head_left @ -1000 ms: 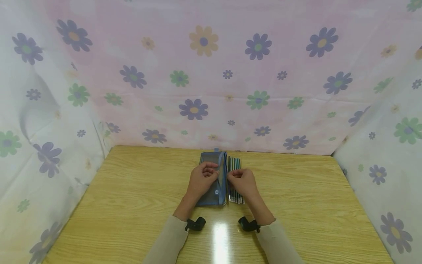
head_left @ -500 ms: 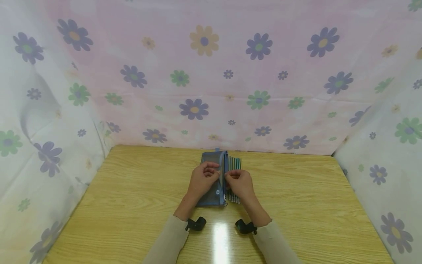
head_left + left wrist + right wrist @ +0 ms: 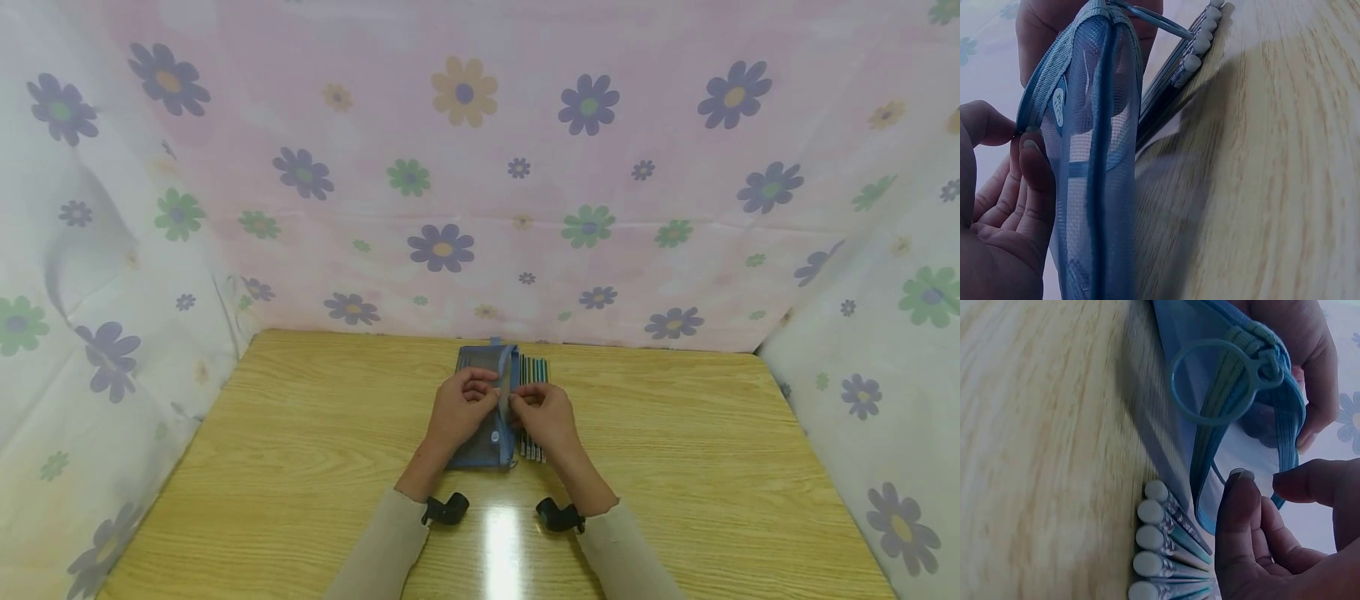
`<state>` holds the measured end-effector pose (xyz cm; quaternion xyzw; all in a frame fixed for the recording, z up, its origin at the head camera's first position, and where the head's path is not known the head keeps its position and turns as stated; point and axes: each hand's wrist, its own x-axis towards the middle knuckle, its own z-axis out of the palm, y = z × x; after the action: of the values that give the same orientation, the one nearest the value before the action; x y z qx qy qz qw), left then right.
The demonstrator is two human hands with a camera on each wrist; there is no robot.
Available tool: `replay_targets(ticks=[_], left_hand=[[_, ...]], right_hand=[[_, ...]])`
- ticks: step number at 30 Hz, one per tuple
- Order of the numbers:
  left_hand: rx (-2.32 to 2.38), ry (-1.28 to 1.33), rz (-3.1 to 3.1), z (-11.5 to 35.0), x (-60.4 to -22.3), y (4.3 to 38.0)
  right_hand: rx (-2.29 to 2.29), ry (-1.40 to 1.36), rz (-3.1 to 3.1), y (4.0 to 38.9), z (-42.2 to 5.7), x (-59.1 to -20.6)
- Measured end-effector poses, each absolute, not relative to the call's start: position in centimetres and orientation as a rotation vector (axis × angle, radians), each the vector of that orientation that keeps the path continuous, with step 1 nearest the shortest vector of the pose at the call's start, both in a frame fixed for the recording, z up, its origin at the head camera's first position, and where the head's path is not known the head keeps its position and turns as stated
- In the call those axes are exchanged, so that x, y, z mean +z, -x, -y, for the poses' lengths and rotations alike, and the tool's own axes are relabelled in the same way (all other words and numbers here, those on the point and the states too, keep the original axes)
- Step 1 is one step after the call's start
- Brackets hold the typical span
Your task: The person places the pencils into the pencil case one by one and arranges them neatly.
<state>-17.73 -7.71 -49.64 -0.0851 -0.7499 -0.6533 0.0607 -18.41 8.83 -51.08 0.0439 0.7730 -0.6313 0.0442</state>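
A blue mesh zip pencil pouch (image 3: pixel 474 446) lies near the back of the table, its zipped side facing right and parted. My left hand (image 3: pixel 454 410) rests over the pouch, thumb and forefinger pinching one zip edge (image 3: pixel 1041 94). At the opening is my right hand (image 3: pixel 551 417), fingers bent. In the right wrist view its thumb and forefinger tips stand slightly apart at the mouth, with nothing seen between them. A blue ring pull (image 3: pixel 1174 384) hangs from the zip. Several pencils with white erasers (image 3: pixel 1149 537) lie side by side right of the pouch, partly hidden by my right hand.
The wooden table (image 3: pixel 315 433) ends at a flowered cloth (image 3: pixel 525 192) behind and on both sides. A black wrist device (image 3: pixel 447 509) sits at my left cuff, and another black device (image 3: pixel 558 515) at my right cuff.
My right hand has moved slightly left, from over the pencils to the pouch's opening. The opening now shows wider. My left hand has stayed in place.
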Motion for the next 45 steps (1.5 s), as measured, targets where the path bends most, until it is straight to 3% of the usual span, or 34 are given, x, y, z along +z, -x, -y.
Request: replay_targets(ticks=[45], left_hand=[[-1.992, 0.256, 2.265, 7.9, -48.8, 17.4]], right_hand=[[-1.467, 0.049, -2.948, 19.5, -13.8, -50.8]])
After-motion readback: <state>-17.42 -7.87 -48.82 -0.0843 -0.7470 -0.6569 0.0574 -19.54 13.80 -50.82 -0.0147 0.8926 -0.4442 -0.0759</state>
